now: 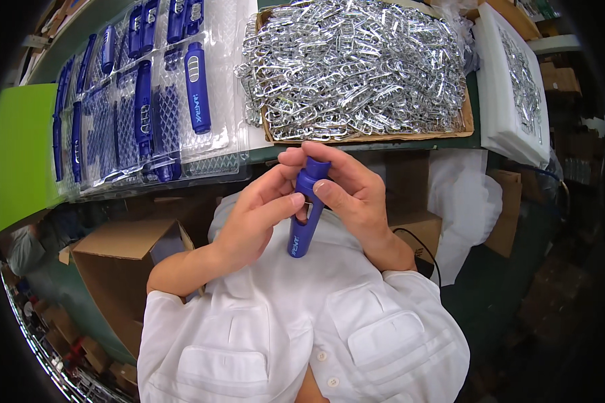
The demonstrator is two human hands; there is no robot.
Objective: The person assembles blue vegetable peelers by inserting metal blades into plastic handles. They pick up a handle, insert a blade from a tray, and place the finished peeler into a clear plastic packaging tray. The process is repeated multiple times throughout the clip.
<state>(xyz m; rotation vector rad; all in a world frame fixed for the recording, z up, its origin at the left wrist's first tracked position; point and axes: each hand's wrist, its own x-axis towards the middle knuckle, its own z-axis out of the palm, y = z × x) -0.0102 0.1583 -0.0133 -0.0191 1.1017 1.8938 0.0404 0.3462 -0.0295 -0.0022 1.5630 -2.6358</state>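
Observation:
Between both hands, in front of my chest, is a blue plastic handle (302, 236) with a long slot in its side and pale lettering near its lower end. The fingers of my left hand (259, 209) close on it from the left, the thumb pressing at the slot. A small shiny piece shows at the slot, too small to name. My right hand (356, 195) grips the handle's upper part, its thumb on the collar and its fingers curled around the top end. The handle tilts slightly, its lower end toward me.
A shallow cardboard tray (469, 127) heaped with shiny metal clips (356, 74) lies on the bench ahead. Clear plastic trays (215, 164) at left hold several blue handles (196, 87). A white foam box (497, 80) stands at right, a green panel (20, 154) far left, an open carton (124, 242) below.

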